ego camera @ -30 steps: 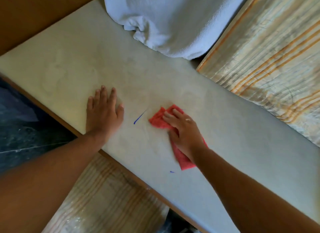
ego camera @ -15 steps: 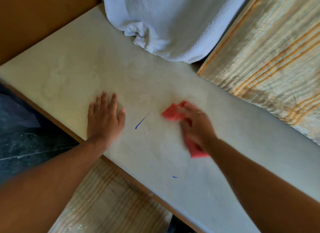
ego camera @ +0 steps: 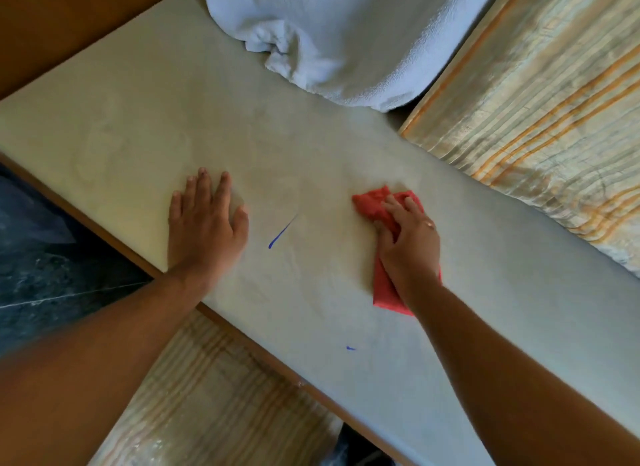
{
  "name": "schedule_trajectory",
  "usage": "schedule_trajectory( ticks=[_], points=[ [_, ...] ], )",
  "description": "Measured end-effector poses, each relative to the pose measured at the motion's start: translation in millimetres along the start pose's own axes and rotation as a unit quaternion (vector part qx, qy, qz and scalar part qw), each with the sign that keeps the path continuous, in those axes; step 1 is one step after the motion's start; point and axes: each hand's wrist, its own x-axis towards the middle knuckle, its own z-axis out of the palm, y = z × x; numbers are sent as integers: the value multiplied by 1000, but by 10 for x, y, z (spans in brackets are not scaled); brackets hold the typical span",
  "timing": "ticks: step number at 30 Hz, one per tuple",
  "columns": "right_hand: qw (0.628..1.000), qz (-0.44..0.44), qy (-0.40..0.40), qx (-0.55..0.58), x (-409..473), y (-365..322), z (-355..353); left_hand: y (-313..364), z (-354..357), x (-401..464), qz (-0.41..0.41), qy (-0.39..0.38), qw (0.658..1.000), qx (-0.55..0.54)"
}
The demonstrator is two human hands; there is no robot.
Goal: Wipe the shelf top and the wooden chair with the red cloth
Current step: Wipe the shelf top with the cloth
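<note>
The pale shelf top (ego camera: 145, 126) runs diagonally from upper left to lower right, with a brown wooden front edge. My right hand (ego camera: 408, 247) presses the red cloth (ego camera: 372, 205) flat on it near the middle; the cloth sticks out ahead of the fingers and behind the wrist. My left hand (ego camera: 204, 226) lies flat on the shelf with fingers spread and holds nothing. A blue ink streak (ego camera: 282, 231) lies between the two hands, and a small blue dot (ego camera: 350, 348) sits nearer to me. No wooden chair is in sight.
A white towel (ego camera: 339, 35) is heaped on the far end of the shelf. Striped, plastic-wrapped fabric (ego camera: 547, 112) borders the shelf on the right, and more of it (ego camera: 214, 396) lies below the front edge. Dark stone floor (ego camera: 45, 257) is at the left.
My right hand slid the red cloth away from the blue streak, to the right and farther from me. My left hand stayed planted on the shelf.
</note>
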Motion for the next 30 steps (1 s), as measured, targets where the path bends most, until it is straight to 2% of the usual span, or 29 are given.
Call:
schedule_trajectory(
  ticks=[2, 3, 5, 6, 8, 10, 12, 13, 16, 18, 21, 24, 27, 30],
  points=[
    [980, -177, -79, 36, -567, -337, 146, 10, -16, -7, 2, -1, 1000, -1],
    [949, -273, -144, 54, -902, -414, 180, 11, -22, -14, 2, -2, 1000, -3],
    [899, -363, -232, 74, -1302, -341, 111, 7, -19, -25, 6, 2, 1000, -3],
    [889, -380, -241, 78, -1291, -189, 40, 1, -10, -30, 6, 1, 1000, -3],
    [908, -362, -203, 54, -1045, 168, -112, -5, -1, -13, 4, -5, 1000, -5],
    [953, -266, -139, 44, -669, 409, -263, 0, 20, 5, 1, -3, 1000, -4],
    [979, -177, -99, 18, -564, 329, -217, -8, 29, -3, -2, -3, 1000, -1],
    [981, -168, -96, 21, -669, 216, -138, -11, 26, 0, -2, -4, 1000, 1],
    [940, -282, -178, 71, -1321, 140, -34, -15, 14, -23, 2, -4, 1000, 0],
    [923, -314, -211, 70, -1511, 365, -244, 0, 14, -26, 3, 0, 1000, -4],
    [945, -264, -191, 37, -1203, 580, -485, 3, 6, -18, -1, -2, 1000, -6],
    [970, -198, -137, 36, -1003, 200, -268, 1, 6, -1, -1, -1, 1000, -2],
    [956, -222, -181, 60, -1383, -26, -123, -10, 7, -31, -1, -4, 1000, 0],
    [942, -251, -209, 77, -1605, 217, -279, -2, 3, -23, 2, -8, 1000, -1]
  ],
)
